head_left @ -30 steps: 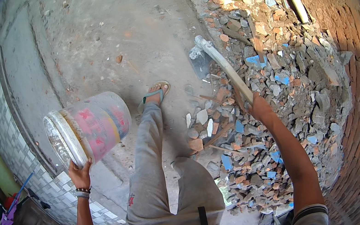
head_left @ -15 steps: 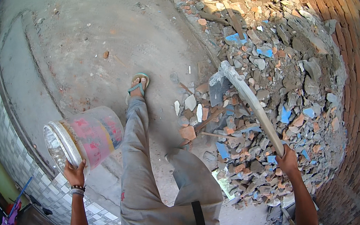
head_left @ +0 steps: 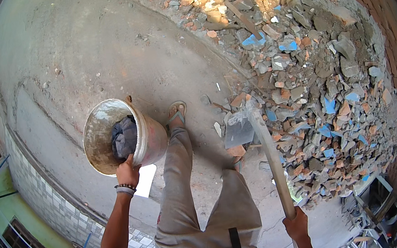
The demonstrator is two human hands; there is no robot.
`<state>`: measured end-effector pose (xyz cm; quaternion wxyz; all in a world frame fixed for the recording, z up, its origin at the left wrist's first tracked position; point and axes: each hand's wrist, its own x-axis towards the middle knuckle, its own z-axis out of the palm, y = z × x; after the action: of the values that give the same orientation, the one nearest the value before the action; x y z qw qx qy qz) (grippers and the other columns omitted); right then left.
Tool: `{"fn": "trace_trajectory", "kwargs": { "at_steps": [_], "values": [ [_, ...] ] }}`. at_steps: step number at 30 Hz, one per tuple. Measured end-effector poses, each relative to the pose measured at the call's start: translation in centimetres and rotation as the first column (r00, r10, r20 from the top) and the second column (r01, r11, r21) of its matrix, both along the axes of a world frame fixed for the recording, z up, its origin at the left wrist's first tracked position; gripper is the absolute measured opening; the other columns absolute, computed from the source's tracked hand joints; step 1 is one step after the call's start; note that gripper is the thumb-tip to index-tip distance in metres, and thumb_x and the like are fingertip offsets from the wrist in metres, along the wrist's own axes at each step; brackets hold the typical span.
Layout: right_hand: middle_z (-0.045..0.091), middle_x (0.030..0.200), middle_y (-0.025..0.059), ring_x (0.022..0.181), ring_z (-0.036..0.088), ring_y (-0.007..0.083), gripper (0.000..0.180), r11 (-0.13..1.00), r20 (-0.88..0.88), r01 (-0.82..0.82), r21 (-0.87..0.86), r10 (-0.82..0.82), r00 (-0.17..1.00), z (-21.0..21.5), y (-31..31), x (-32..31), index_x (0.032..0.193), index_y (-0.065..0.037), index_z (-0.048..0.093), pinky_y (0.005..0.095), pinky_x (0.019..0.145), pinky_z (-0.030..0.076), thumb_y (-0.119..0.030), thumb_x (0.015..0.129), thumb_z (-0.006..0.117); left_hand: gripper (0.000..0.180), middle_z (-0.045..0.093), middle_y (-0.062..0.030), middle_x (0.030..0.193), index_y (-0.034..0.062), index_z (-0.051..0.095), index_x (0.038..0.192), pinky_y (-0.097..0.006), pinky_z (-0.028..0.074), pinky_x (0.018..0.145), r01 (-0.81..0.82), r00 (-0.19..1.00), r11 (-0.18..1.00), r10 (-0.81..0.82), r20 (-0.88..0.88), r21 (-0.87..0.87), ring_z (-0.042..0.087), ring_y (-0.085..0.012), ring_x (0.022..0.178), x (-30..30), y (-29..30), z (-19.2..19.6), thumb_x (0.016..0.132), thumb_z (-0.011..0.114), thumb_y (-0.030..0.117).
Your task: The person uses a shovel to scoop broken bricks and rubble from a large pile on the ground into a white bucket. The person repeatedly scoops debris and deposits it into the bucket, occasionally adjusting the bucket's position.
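Note:
My left hand (head_left: 128, 173) is closed on the rim of a worn, whitish plastic bucket (head_left: 152, 138). The bucket tilts so its mouth shows, and a dark crumpled bundle (head_left: 124, 136), perhaps cloth or plastic, lies inside. On the right, my right hand (head_left: 296, 224) is wrapped round the wooden handle of a hoe (head_left: 272, 164). Its broad grey blade (head_left: 238, 129) hangs by the near edge of the rubble, beside my legs; whether it touches the ground I cannot tell.
A rubble heap (head_left: 326, 84) of broken concrete, brick and blue-painted pieces fills the right side, against a brick wall (head_left: 393, 33). Grey concrete ground (head_left: 95, 52) spreads ahead and left. A tiled strip (head_left: 46, 172) runs along the left. Scrap (head_left: 375, 210) lies at lower right.
The bucket has swung to the right and turned, so its inside and the dark bundle now show. The hoe has come closer to me. My view has shifted, and my feet appear lower.

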<state>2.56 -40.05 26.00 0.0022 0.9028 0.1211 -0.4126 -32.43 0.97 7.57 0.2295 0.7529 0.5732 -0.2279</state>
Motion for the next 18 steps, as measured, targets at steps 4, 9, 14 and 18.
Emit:
{"fn": "trace_trajectory", "kwargs": {
  "at_steps": [4, 9, 14, 18],
  "values": [
    [0.054, 0.065, 0.0075, 0.056, 0.059, 0.0146, 0.020, 0.761, -0.290, 0.575, -0.301, -0.647, 0.705, 0.2, 2.1, -3.8, 0.089, 0.000, 0.054, 0.0309, 0.045, 0.048, -0.008, 0.076, 0.067, 0.032, 0.069, -0.0119, 0.087, 0.0172, 0.061, 0.111, -0.046, 0.051, 0.067, 0.358, 0.930, 0.934, -0.358, 0.080, 0.017, 0.066, -0.0342, 0.078, 3.9, 6.1, -3.4, 0.080, 0.064, 0.012],
    [0.050, 0.067, 0.0042, 0.053, 0.051, 0.0150, 0.016, 0.243, -0.366, 0.884, -0.401, -0.927, 0.089, -2.0, 0.5, -7.3, 0.088, -0.005, 0.052, 0.0325, 0.049, 0.047, -0.011, 0.081, 0.064, 0.030, 0.070, -0.0073, 0.094, 0.0177, 0.063, 0.111, -0.041, 0.052, 0.072, 0.575, 0.745, 0.777, -0.626, 0.230, 0.256, 0.066, -0.0292, 0.081, 10.1, 12.5, -9.2, 0.083, 0.058, 0.009],
    [0.048, 0.068, 0.0006, 0.053, 0.046, 0.0116, 0.015, -0.289, -0.377, 0.842, -0.456, -0.794, -0.477, -3.2, -3.7, -14.5, 0.089, -0.009, 0.050, 0.0299, 0.052, 0.041, -0.018, 0.084, 0.061, 0.036, 0.070, -0.0094, 0.101, 0.0188, 0.062, 0.119, -0.042, 0.052, 0.076, 0.575, 0.740, 0.775, -0.629, 0.238, 0.263, 0.067, -0.0301, 0.085, 18.0, 16.2, -13.2, 0.084, 0.063, 0.014],
    [0.045, 0.067, -0.0014, 0.054, 0.045, 0.0092, 0.013, -0.596, -0.449, 0.683, -0.423, -0.517, -0.729, -4.0, -4.4, -19.4, 0.088, -0.008, 0.050, 0.0269, 0.054, 0.038, -0.018, 0.086, 0.058, 0.038, 0.069, -0.0108, 0.105, 0.0189, 0.059, 0.123, -0.043, 0.052, 0.074, 0.641, 0.710, 0.731, -0.681, 0.180, 0.235, 0.067, -0.0320, 0.085, 23.3, 16.3, -16.4, 0.085, 0.062, 0.014]
  ]
}}
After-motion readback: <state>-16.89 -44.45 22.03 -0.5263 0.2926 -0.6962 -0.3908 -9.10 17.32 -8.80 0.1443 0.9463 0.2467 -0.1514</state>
